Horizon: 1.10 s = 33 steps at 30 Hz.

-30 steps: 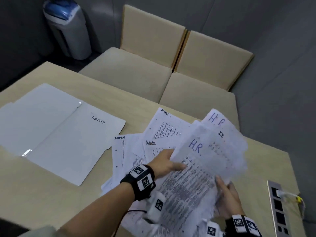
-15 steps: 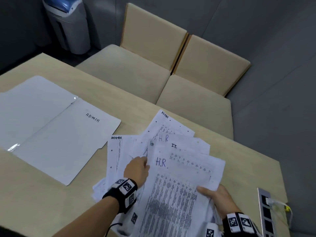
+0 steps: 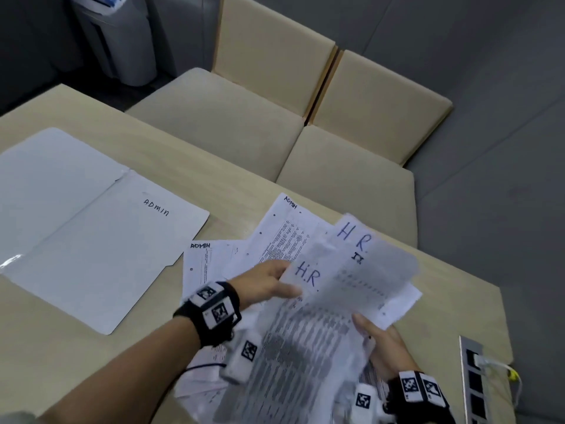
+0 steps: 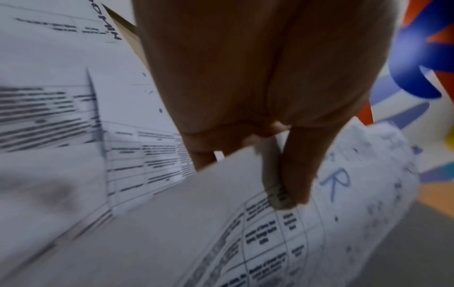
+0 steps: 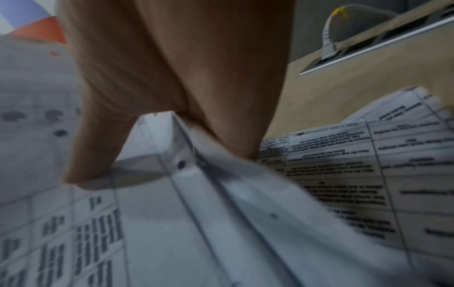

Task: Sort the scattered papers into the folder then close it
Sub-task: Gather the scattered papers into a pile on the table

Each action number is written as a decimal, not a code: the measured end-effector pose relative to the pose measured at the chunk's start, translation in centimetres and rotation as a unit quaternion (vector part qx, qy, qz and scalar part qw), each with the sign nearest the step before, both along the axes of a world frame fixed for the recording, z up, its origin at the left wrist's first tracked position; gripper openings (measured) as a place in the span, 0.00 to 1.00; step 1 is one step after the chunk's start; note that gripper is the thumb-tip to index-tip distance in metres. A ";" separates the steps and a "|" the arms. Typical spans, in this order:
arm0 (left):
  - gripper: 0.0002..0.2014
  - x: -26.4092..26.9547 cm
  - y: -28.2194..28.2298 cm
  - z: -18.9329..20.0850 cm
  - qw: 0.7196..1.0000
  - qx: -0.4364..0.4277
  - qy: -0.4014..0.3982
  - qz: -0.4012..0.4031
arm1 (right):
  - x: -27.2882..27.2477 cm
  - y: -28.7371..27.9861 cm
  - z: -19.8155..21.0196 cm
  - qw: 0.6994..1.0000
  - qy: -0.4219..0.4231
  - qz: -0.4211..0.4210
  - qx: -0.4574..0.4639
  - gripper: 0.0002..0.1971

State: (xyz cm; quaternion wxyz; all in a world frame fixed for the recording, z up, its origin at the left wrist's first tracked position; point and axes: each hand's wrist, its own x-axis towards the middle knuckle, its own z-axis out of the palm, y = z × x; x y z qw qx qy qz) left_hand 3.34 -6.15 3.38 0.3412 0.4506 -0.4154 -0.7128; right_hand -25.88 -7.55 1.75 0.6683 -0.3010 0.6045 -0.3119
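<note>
**Both hands on the H.R. sheets, folder lying open**

The left hand [image 3: 269,286] pinches the near-left corner of a printed sheet marked "H.R." [image 3: 308,304], thumb on top and fingers beneath, as the left wrist view shows. The right hand [image 3: 382,344] grips the right edge of the same lifted bundle, thumb over the paper and fingers under it. A second "H.R." sheet [image 3: 363,240] fans out behind the first, raised off the table and blurred.

Under and beside these, two sheets headed "ADMIN" [image 3: 293,228] lie flat on the wooden table [image 3: 76,362], overlapping the rest of the loose pile.

The white folder [image 3: 101,249], handwritten "ADMIN", lies open and flat at the left of the table, near the papers but apart from them; nothing lies in it.

A power socket strip [image 3: 472,381] with a white cable plugged in sits at the table's right edge. Two beige chairs [image 3: 244,123] stand behind the table.
</note>
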 end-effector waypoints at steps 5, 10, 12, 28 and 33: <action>0.23 2.0 -3.0 -1.5 0.922 -0.042 -0.345 0.168 | -0.1 0.1 0.5 0.999 -0.024 -0.017 -0.019 0.21; 0.31 4.1 -3.8 -4.6 0.826 0.044 -0.556 0.079 | -1.2 -0.1 1.1 0.997 -0.028 -0.062 -0.047 0.32; 0.20 3.8 -3.6 -4.7 0.818 0.025 -0.574 0.024 | -1.7 -0.3 1.8 0.995 -0.045 -0.081 -0.044 0.35; 0.06 3.5 -0.3 -3.2 0.962 0.019 -0.270 0.013 | 1.5 -2.6 -1.1 0.984 -0.113 -0.079 0.116 0.30; 0.24 2.1 1.7 -2.9 0.980 0.135 -0.138 0.042 | 2.3 -2.9 -3.3 0.990 -0.047 -0.034 0.128 0.31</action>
